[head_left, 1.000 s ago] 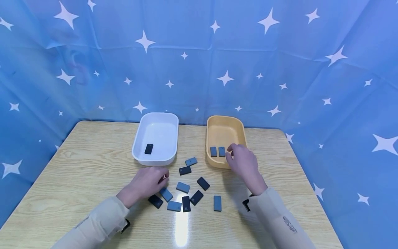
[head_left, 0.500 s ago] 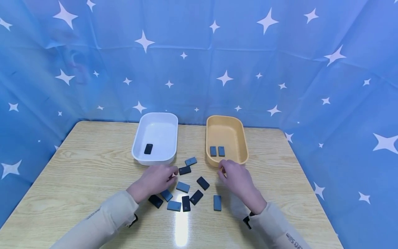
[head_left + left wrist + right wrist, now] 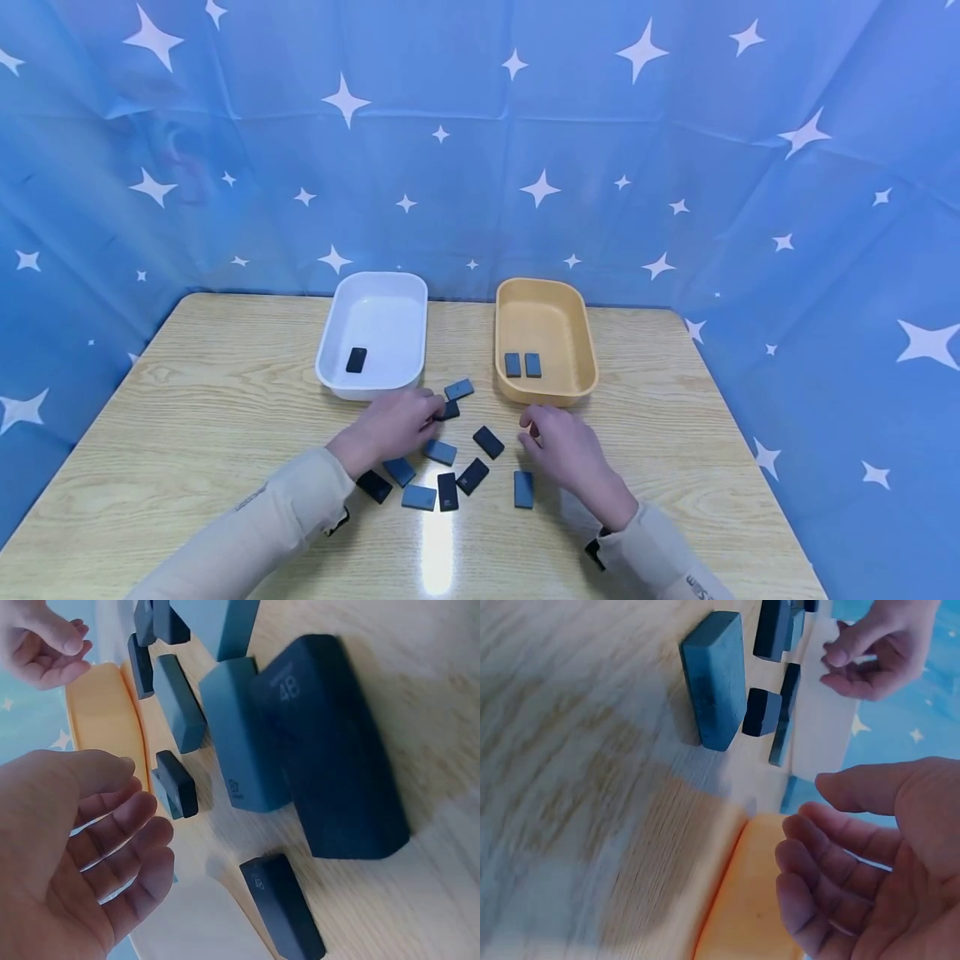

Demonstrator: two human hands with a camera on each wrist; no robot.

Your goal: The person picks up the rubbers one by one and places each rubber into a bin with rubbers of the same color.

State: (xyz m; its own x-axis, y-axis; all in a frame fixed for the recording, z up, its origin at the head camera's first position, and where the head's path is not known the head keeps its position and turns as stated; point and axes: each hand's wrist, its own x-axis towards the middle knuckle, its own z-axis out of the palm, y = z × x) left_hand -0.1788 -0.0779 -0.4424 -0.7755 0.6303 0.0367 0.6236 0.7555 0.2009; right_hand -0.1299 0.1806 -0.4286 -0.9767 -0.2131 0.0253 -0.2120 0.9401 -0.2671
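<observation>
My left hand (image 3: 393, 423) reaches over the table in front of the white bin (image 3: 386, 321). Its loosely bent fingers come right up to a black rectangular block (image 3: 450, 410), and the left wrist view shows nothing between thumb and fingers. Just behind that block lies a blue-grey block (image 3: 459, 389). My right hand (image 3: 566, 450) hovers in front of the orange bin (image 3: 540, 321), fingers relaxed and holding nothing. Nearest to it are a black block (image 3: 488, 442) and a blue-grey block (image 3: 523, 489). Printed markings show on some blocks, such as a large black block (image 3: 330, 750).
Several more black and blue-grey blocks lie scattered mid-table, among them a blue-grey block (image 3: 418, 497) and a black block (image 3: 447, 492). One black block (image 3: 356, 360) lies in the white bin. Two blue-grey blocks (image 3: 512, 365) sit in the orange bin. A starry blue curtain (image 3: 480, 167) hangs behind.
My left hand has moved right and slightly away from me to the black block. My right hand has drawn back from over the orange bin toward me.
</observation>
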